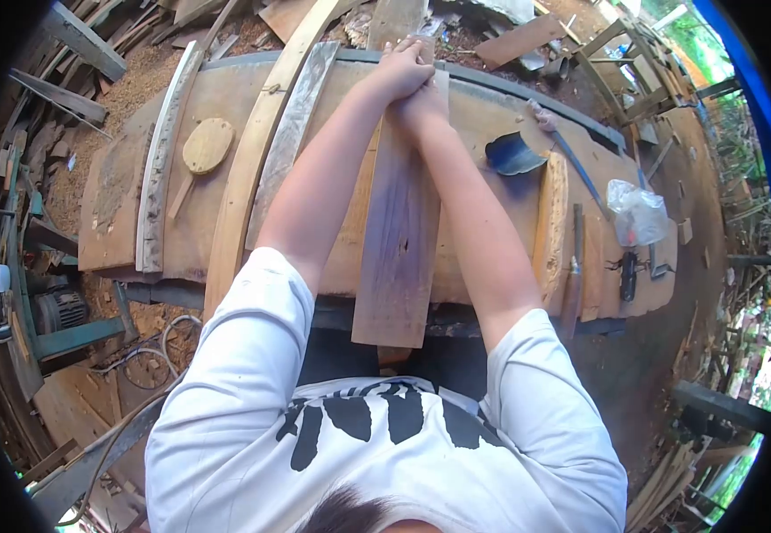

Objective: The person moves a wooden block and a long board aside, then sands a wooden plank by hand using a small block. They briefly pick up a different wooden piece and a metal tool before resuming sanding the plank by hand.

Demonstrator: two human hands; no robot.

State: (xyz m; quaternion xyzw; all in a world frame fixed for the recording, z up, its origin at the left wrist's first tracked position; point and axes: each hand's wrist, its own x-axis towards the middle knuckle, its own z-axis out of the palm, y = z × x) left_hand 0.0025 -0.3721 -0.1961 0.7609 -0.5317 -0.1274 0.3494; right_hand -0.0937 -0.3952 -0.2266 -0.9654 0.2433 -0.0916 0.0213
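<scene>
In the head view, the one container is a clear plastic bag (639, 211) lying near the right end of the tabletop (199, 240); something reddish shows through it, but its contents cannot be made out. Both arms stretch out along a long purple-grey plank (399, 240) that lies across the tabletop, its near end jutting past the edge toward the person. At the plank's far end the left hand (403, 73) lies on top with its fingers curled down over the wood, gripping it. The right hand (422, 111) is pressed to the plank just beneath; its fingers are covered by the left hand, so I cannot tell how they are set. To the left of the plank lie a pale curved strip (247, 169), a grey weathered strip (158, 169) and a round wooden paddle (206, 147). To the right rest a dark blue scoop-shaped piece (511, 155) and a black tool (628, 275). The tabletop is thick, rough slab wood. Around it, sawdust (136, 75) and offcuts cover the ground, a motor (61, 309) sits at the left, and wooden frames (625, 62) stand outdoors beside greenery.
</scene>
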